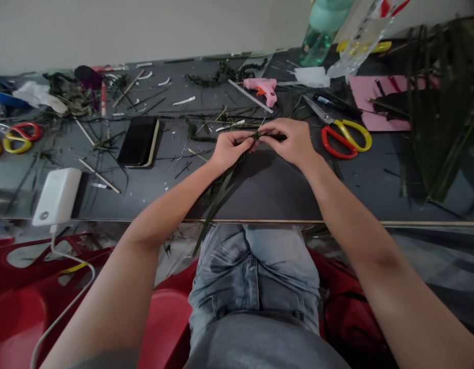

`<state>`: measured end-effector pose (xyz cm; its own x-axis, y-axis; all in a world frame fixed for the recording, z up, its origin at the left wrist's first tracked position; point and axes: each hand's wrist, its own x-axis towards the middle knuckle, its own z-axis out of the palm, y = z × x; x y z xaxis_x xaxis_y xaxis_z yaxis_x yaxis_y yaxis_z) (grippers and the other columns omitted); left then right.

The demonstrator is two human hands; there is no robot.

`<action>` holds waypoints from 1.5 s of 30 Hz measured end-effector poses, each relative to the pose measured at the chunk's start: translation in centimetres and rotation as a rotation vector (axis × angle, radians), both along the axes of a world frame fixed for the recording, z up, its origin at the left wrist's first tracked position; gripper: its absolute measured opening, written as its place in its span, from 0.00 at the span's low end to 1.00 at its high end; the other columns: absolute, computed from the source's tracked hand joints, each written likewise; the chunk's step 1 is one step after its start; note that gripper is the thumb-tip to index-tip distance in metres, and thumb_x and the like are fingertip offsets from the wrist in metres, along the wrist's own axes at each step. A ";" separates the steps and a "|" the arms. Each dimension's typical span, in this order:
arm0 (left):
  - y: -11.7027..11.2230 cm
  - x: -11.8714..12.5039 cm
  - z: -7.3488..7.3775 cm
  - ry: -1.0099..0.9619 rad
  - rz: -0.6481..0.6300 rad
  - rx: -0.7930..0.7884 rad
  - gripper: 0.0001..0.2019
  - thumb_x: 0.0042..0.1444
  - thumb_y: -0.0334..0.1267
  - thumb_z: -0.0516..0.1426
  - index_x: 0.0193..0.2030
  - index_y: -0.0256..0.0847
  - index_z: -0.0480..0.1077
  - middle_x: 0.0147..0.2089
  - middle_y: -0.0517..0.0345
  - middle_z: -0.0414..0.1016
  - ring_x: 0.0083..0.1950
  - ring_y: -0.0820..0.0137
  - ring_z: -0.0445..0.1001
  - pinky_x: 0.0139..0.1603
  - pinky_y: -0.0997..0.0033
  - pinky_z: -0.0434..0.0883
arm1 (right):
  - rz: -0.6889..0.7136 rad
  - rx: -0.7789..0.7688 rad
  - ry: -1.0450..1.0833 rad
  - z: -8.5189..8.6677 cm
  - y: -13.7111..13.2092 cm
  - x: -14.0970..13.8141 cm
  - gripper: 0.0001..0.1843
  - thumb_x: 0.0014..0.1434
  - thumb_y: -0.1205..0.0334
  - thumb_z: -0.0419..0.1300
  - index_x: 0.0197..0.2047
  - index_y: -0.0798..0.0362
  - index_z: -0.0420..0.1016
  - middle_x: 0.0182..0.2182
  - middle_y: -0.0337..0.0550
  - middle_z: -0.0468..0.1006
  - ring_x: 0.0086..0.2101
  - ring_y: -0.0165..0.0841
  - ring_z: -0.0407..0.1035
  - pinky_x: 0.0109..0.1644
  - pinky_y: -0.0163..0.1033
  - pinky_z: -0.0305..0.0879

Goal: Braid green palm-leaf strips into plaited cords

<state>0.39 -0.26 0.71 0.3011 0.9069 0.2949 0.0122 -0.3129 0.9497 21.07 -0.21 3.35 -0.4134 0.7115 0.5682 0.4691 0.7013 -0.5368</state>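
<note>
While the person is sitting at the grey table (283,200), both hands are meeting above it: the left hand (228,149) is pinching a dark green leaf strip (221,196) between thumb and fingers, and the right hand (292,139) is grasping it just beside. From where I'm standing, the strip's long tail is hanging past the table's near edge. A pink glue gun (264,86) is lying beyond the hands, red-and-yellow-handled scissors (340,146) are resting near the right wrist, and a black phone (138,142) is lying off to the left.
</note>
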 end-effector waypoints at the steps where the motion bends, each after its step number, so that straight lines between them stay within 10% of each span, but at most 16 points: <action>1: 0.0 0.0 0.1 -0.008 -0.001 -0.009 0.12 0.58 0.41 0.63 0.43 0.35 0.81 0.35 0.53 0.84 0.31 0.74 0.79 0.33 0.75 0.76 | 0.002 0.002 -0.012 0.1 0.0 0.1 0.09 0.63 0.56 0.63 0.44 0.48 0.81 0.41 0.45 0.84 0.40 0.39 0.77 0.47 0.47 0.74; 30: 0.2 0.3 -0.3 -0.009 -0.077 0.035 0.28 0.56 0.62 0.61 0.47 0.37 0.79 0.36 0.52 0.82 0.35 0.70 0.78 0.41 0.68 0.76 | -0.075 0.116 -0.001 -0.6 -0.7 -0.7 0.09 0.64 0.57 0.59 0.41 0.48 0.81 0.40 0.43 0.83 0.41 0.38 0.77 0.47 0.46 0.73; 45: 0.2 0.0 -0.5 -0.125 0.019 -0.188 0.21 0.54 0.56 0.65 0.47 0.43 0.81 0.36 0.55 0.84 0.35 0.70 0.81 0.38 0.71 0.78 | -0.043 -0.259 0.172 0.4 -0.6 -0.8 0.18 0.63 0.44 0.59 0.40 0.50 0.80 0.26 0.40 0.79 0.25 0.31 0.71 0.32 0.39 0.71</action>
